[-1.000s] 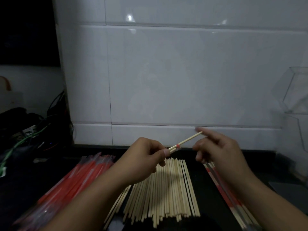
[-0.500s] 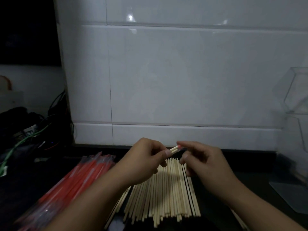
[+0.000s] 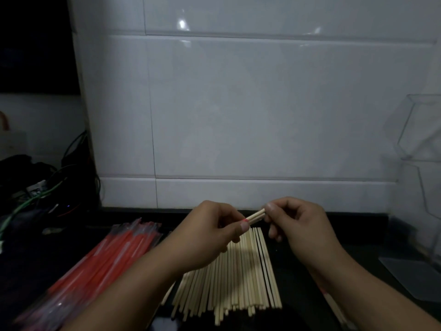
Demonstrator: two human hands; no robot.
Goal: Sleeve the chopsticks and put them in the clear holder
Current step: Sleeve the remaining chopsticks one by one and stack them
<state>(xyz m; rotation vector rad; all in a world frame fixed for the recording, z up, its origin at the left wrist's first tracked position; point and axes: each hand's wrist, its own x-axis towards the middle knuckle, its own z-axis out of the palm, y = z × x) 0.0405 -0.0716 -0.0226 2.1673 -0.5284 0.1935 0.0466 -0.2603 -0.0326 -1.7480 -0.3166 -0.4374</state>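
Note:
My left hand (image 3: 210,231) pinches the red mouth of a sleeve around a pair of pale chopsticks (image 3: 256,215), held above the counter. My right hand (image 3: 296,220) grips the bare far ends of that pair between thumb and fingers. A short length of wood shows between the two hands. Below them lies a fan of several bare chopsticks (image 3: 236,273) on the dark counter. A bundle of red and clear sleeves (image 3: 102,263) lies at the left. The clear holder (image 3: 422,144) stands at the far right against the wall.
A white tiled wall (image 3: 238,103) rises just behind the counter. Tangled cables and dark gear (image 3: 35,185) sit at the far left. A clear flat plate (image 3: 415,275) lies on the counter at the right. A sleeved pair (image 3: 334,304) shows under my right forearm.
My right hand slid left along the chopsticks toward my left hand, then eased back slightly. Less bare wood shows between the hands than a second ago.

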